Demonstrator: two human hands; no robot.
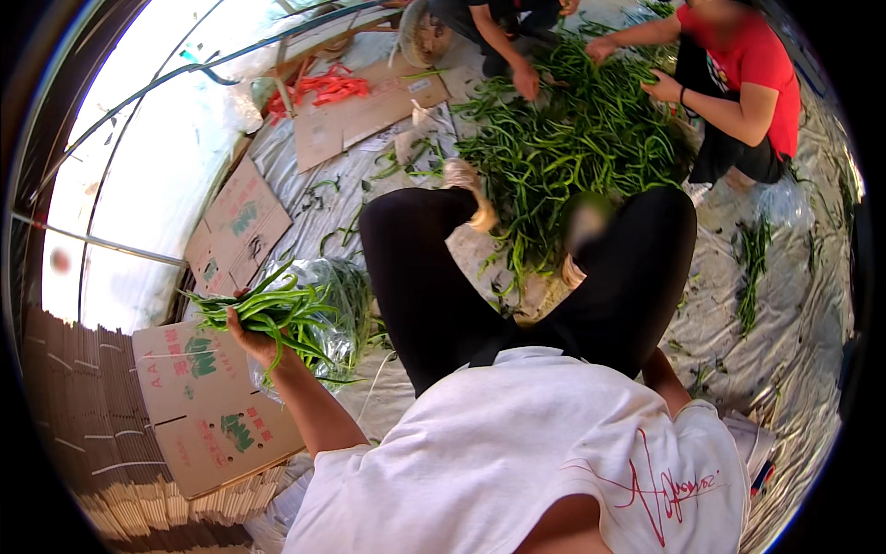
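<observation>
Out to my left, my left hand [256,340] is closed round a bunch of long green chili peppers [286,309], their tips sticking out on both sides. Right beside that bunch, partly behind it, stands a clear plastic bag [349,300] with more green peppers inside. Of my right arm only a stretch of forearm [663,377] shows beside my right thigh; the leg hides the hand. Beyond my knees a large heap of green chili peppers [581,138] spreads over the ground sheet.
Stacked flat cardboard boxes [88,397] stand at the left, with a printed carton [208,402] leaning there. Cardboard sheets [369,106] and red plastic strips [332,86] lie farther off. Two people crouch at the heap, one in a red shirt [771,69]. Loose peppers [754,272] lie at right.
</observation>
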